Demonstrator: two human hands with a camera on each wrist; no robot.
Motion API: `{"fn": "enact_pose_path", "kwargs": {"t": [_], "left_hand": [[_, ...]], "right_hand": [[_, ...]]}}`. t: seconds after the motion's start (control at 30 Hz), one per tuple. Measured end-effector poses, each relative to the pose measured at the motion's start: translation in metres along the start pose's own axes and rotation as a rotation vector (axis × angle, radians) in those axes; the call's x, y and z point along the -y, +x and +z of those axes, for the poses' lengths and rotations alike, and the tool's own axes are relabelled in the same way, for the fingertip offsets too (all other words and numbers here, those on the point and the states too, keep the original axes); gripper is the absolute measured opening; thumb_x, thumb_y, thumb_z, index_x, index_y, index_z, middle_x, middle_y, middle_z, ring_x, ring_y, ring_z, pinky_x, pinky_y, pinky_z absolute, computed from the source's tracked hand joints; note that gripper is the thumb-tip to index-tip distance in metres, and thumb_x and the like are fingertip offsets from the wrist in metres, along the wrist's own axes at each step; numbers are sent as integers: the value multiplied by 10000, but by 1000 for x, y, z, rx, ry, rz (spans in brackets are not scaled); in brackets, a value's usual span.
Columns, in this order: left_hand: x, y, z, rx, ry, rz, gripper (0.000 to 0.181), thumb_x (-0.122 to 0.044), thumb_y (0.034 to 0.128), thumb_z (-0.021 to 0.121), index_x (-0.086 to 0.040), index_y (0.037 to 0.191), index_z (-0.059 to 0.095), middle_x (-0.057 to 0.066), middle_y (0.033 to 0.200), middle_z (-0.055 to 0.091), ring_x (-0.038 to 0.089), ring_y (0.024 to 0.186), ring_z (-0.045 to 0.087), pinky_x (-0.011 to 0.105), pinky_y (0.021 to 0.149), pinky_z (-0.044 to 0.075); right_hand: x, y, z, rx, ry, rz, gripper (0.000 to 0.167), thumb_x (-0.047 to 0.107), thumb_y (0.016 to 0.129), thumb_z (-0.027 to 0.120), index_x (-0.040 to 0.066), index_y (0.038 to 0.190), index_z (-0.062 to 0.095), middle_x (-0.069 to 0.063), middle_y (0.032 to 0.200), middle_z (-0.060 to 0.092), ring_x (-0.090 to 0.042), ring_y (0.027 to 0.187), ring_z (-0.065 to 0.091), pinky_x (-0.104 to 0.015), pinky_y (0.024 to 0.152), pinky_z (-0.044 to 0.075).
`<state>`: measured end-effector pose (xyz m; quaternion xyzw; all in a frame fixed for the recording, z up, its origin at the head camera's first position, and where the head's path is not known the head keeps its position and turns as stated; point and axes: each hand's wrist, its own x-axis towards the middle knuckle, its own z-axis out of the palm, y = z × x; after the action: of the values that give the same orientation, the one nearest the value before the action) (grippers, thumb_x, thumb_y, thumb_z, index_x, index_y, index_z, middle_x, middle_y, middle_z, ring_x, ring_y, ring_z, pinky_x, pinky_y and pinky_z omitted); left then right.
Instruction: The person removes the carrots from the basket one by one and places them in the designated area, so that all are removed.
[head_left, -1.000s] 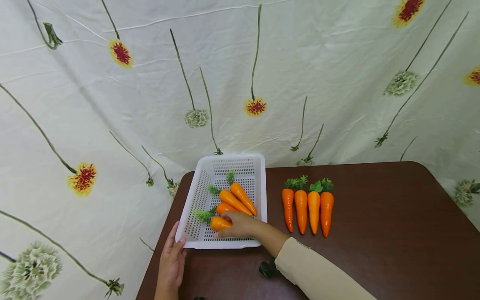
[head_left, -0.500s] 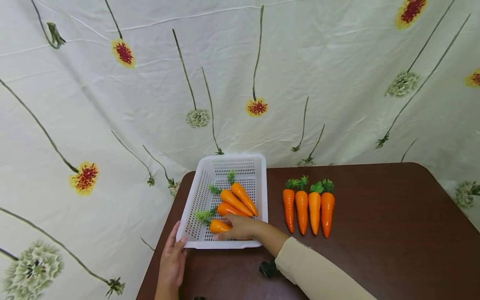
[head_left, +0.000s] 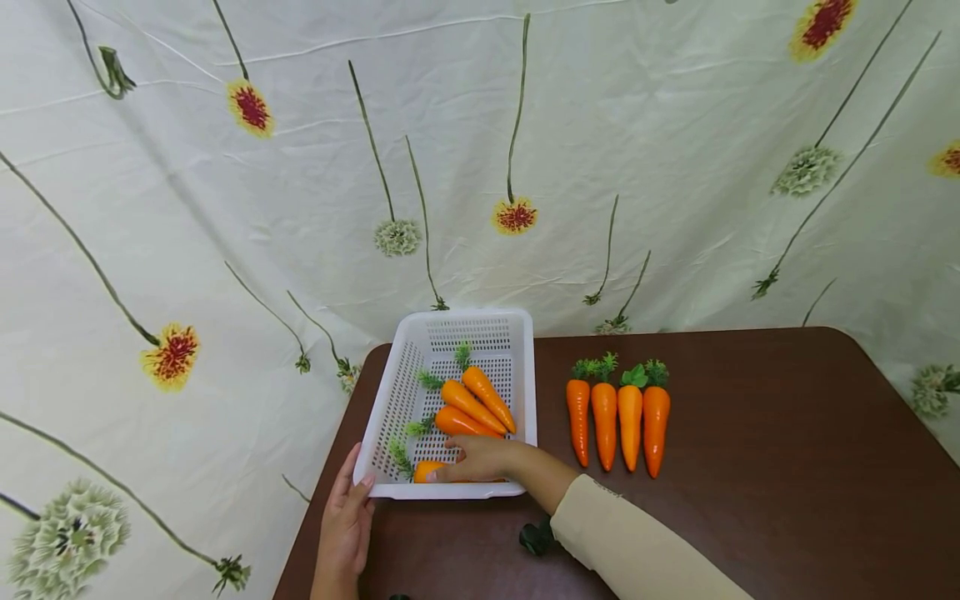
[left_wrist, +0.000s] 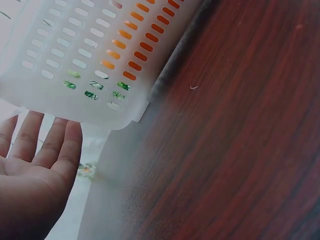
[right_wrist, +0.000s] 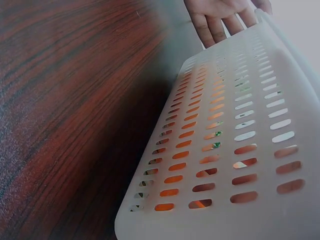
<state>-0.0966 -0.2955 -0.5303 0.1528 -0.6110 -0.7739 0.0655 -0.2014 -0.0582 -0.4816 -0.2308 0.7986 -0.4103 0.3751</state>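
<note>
In the head view, a white perforated plastic basket [head_left: 528, 367] stands on the table's left part. My left hand [head_left: 347, 525] grips its near left corner, thumb over the rim and fingers against the outer side. Inside the basket, my right hand [head_left: 480, 458] holds an orange carrot [head_left: 427, 470] with a leafy green top, lying along the near wall. The thumb lies on this carrot; the other fingers are mostly hidden. Farther back in the basket lie three carrots [head_left: 471, 405], side by side and slanting. The left wrist view shows my left fingers [left_wrist: 47, 142] under the basket's end wall.
Several carrots [head_left: 630, 425] lie in a row right of the basket, tops toward the back. A small dark object [head_left: 536, 537] sits near my right sleeve. The brown table [head_left: 765, 433] ends at a white flowered cloth [head_left: 675, 125] behind.
The carrot under my right hand has shifted toward the basket's near wall and turned nearly parallel to it, leaving a gap from the other carrots. My left hand stays on the corner.
</note>
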Motion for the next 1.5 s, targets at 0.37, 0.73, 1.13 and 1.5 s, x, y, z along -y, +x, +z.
{"fn": "enact_pose_path", "kwargs": {"t": [0.37, 0.73, 1.13, 1.5], "left_hand": [[4, 1, 0, -5, 2, 19, 564, -170, 1063, 514, -210, 1591, 323, -156, 1415, 526, 11, 1198, 620, 192, 949, 531], [1, 0, -1, -2, 8, 5, 571, -183, 1065, 510, -224, 1598, 307, -156, 1421, 512, 26, 1198, 613, 189, 964, 521], [1, 1, -1, -25, 27, -9, 575, -212, 1060, 528, -237, 1595, 318, -123, 1456, 470, 19, 1179, 620, 197, 971, 524], [3, 2, 0, -16, 17, 8, 562, -201, 1064, 518, -230, 1591, 325, -127, 1444, 480, 25, 1172, 627, 197, 958, 531]], "right_hand": [[1, 1, 0, 14, 37, 6, 721, 513, 875, 732, 121, 1447, 533, -64, 1329, 642, -181, 1200, 594, -434, 1088, 455], [1, 0, -3, -9, 64, -66, 537, 381, 891, 762, 146, 1350, 615, 10, 1075, 630, -121, 954, 575, -308, 864, 486], [1, -3, -4, -32, 103, -86, 445, 268, 915, 744, 156, 1331, 634, 24, 1073, 634, -122, 989, 580, -340, 902, 495], [0, -2, -5, -88, 197, -108, 356, 232, 913, 705, 152, 1258, 669, -7, 1059, 609, -140, 952, 554, -306, 831, 473]]}}
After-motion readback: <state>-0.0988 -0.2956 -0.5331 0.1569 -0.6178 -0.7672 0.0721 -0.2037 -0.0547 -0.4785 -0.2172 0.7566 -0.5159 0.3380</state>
